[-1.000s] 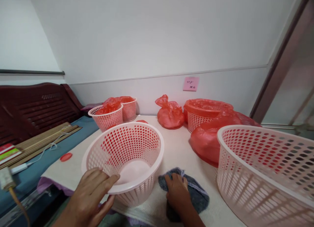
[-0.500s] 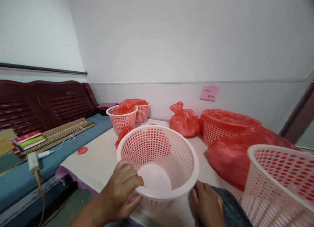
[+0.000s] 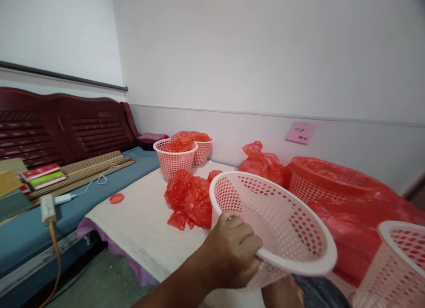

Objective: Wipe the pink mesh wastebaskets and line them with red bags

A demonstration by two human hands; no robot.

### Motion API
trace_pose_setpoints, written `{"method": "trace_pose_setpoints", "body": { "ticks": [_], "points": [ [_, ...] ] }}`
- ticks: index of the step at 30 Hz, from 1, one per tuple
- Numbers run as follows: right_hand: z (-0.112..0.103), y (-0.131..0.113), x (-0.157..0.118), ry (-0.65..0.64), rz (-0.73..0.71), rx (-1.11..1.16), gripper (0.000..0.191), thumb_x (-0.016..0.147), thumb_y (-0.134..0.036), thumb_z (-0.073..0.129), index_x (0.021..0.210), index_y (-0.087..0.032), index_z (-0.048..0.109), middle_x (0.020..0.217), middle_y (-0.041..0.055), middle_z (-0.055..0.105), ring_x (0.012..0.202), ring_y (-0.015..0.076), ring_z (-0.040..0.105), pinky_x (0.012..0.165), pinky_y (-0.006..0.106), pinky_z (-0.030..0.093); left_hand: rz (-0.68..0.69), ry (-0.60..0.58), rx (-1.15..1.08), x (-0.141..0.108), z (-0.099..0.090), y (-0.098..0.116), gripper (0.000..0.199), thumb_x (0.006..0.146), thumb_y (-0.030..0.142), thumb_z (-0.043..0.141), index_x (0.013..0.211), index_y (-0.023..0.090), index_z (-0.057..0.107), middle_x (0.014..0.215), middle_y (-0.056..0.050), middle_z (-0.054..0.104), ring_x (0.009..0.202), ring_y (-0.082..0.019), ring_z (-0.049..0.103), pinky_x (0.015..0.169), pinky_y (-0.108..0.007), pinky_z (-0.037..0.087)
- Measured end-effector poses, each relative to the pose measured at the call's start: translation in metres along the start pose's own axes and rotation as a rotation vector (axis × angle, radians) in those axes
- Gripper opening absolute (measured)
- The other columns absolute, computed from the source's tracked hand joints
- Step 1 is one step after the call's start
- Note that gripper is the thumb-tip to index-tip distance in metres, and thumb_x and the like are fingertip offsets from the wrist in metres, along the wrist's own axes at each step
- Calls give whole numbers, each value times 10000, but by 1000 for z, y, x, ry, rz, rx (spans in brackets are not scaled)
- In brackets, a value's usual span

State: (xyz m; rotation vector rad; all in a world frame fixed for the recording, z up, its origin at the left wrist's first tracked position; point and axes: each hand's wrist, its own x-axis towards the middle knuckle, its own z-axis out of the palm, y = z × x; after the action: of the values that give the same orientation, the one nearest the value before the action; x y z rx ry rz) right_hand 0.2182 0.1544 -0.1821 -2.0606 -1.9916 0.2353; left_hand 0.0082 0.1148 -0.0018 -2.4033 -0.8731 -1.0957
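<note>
My left hand (image 3: 229, 252) grips the near rim of a pale pink perforated basket (image 3: 282, 219), which is lifted and tilted to the right above the cream-covered table (image 3: 142, 228). A crumpled red plastic bag (image 3: 189, 200) lies on the table just left of the basket. My right hand (image 3: 282, 294) shows only partly at the bottom edge, below the basket, resting next to a dark grey cloth (image 3: 318, 292); its fingers are hidden.
Two small pink baskets with red bags (image 3: 175, 155) stand at the back. A tied red bag (image 3: 262, 162), a red-lined basket (image 3: 318, 184) and a big pink basket (image 3: 395, 263) fill the right. A blue-covered bench (image 3: 83, 197) with a cable, charger and books lies left.
My left hand has lifted the basket, moved it right and tilted it, which uncovers the crumpled red bag. The view has swung left, so my right hand and the cloth sank to the frame's bottom.
</note>
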Motion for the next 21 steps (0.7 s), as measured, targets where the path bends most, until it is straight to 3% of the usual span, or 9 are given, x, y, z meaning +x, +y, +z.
{"method": "trace_pose_setpoints", "body": {
  "ticks": [4, 8, 10, 13, 16, 21],
  "points": [
    [0, 0, -2, 56, -89, -146, 358, 899, -232, 342, 1042, -206, 668, 1005, 164, 657, 955, 324, 628, 777, 436, 452, -84, 77, -21, -2, 3, -7, 193, 852, 250, 538, 1008, 147, 583, 937, -58, 646, 904, -203, 550, 941, -441, 351],
    [0, -1, -2, 71, -140, -180, 389, 900, -268, 343, 1148, -233, 641, 1099, 153, 653, 1033, 317, 612, 797, 403, 450, -123, 209, -60, -25, 0, 0, 434, 799, 244, 624, 1197, 122, 501, 1201, -142, 567, 1181, -274, 471, 1071, -489, 280],
    [2, -2, -1, 83, -150, -173, 398, 896, -279, 366, 1206, -249, 614, 1184, 145, 628, 1110, 329, 576, 829, 414, 443, -209, 295, -126, -44, 0, 3, 519, 780, 202, 633, 1261, 135, 449, 1271, -155, 500, 1242, -278, 416, 1077, -485, 292],
    [6, 0, 1, 95, -137, -185, 425, 890, -238, 363, 1245, -247, 595, 1226, 149, 613, 1121, 339, 569, 837, 431, 436, -537, 383, -306, -78, 9, -1, 418, 814, 160, 571, 1224, 199, 497, 1236, -115, 494, 1202, -235, 448, 1015, -418, 372],
    [9, 3, 1, 106, -136, -209, 462, 876, -197, 370, 1290, -256, 566, 1249, 148, 606, 1106, 335, 577, 839, 435, 434, -1037, 337, -609, -110, 29, -18, 214, 809, 277, 595, 1010, 220, 638, 1127, -81, 555, 1139, -237, 498, 1017, -406, 362],
    [8, 0, 1, 95, -119, -254, 454, 855, -192, 409, 1262, -262, 596, 1260, 151, 597, 1090, 340, 576, 818, 429, 432, -1421, 379, -744, -143, 66, -56, 263, 745, 377, 640, 884, 153, 644, 904, -83, 639, 885, -230, 617, 825, -376, 474]
  ]
}}
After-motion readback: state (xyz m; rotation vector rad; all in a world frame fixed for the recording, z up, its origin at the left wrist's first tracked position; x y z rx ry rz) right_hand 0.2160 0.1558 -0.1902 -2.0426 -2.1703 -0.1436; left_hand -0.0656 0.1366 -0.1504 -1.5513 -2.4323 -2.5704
